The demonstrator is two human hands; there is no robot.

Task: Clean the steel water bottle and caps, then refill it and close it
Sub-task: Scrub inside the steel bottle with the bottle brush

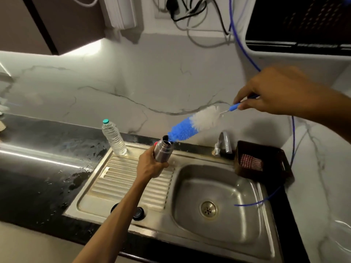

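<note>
Head view: left hand (152, 164) wraps steel bottle (163, 151) above drainboard, mouth tilted up-right. Right hand (273, 92) pinches bottle brush (193, 124) handle – blue tip at mouth rim, brush axis running up-right toward right hand; push down-left likely next.

Your worktop (34, 168) is black stone, wet with scattered droplets toward its three o'clock edge. Set into it is a steel sink unit: the ribbed drainboard (121, 179) at nine o'clock, the basin (224, 215) at three. A clear plastic water bottle (114, 138) stands upright at the drainboard's twelve o'clock corner. Two dark round caps (138, 213) lie at its six o'clock rim. A dark basket (266, 162) sits at the basin's one o'clock.
</note>
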